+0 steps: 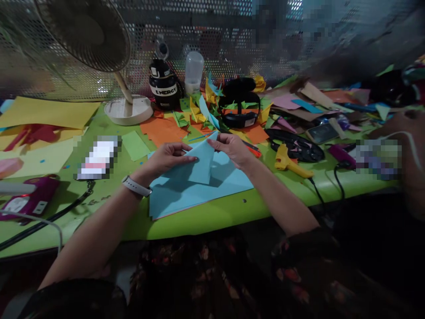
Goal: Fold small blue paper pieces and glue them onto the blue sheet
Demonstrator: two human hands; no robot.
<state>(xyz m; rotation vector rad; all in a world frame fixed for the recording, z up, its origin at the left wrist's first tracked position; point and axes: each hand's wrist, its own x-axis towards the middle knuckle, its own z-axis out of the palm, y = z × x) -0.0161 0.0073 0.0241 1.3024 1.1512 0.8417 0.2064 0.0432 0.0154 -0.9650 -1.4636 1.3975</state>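
Observation:
Between my two hands is a folded piece of light blue paper (201, 167), raised over a stack of blue paper sheets (169, 197) on the green table. My left hand (171, 159) pinches its left side, thumb on the near face and fingers behind. At the upper right, by the pointed top corner, my right hand (230, 148) grips it with thumb and fingers. The parts of the fingers behind the paper are hidden. Just beyond the paper lie a thin blue stick and orange paper sheets (162, 130).
A fan (128, 108), a black bottle (164, 86) and a pile of folded paper pieces (197, 113) stand at the back. A phone (99, 157) lies left. A yellow glue gun (288, 163) rests right, near another person's arm (413, 155).

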